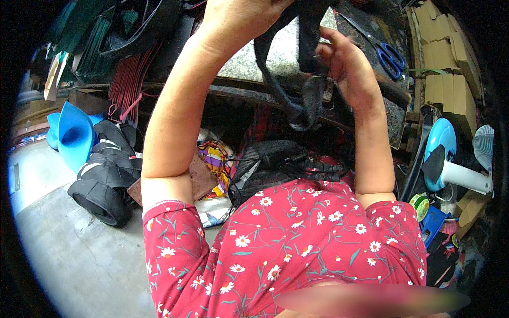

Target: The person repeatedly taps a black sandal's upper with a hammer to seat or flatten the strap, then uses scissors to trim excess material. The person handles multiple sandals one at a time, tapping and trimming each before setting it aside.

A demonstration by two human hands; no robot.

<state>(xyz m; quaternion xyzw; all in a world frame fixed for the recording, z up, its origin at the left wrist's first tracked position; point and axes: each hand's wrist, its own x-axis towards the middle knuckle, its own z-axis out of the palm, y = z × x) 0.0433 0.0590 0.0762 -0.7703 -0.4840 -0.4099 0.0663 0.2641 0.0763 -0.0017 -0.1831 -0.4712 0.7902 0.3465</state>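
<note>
A black fabric strap (265,61) hangs in loops over the bench, its lower fold dangling past the front edge. My left hand (241,16) is at the top edge of the picture with its fingertips cut off; the strap runs down from where they end, and the hand seems closed on it. On the other side, my right hand (350,66) has curled fingers, their tips against the strap's right part. Behind the strap lies a pale speckled stone slab (241,66). Scissors with blue handles (389,59) lie right of my right hand.
Bundled dark red cords (132,79) hang at the left. Below them are blue curved pieces (74,135) and stacked black caps (101,193) on the floor. Cardboard boxes (456,95) line the right side, above a blue and white fan (442,153). Black bags (275,159) lie under the bench.
</note>
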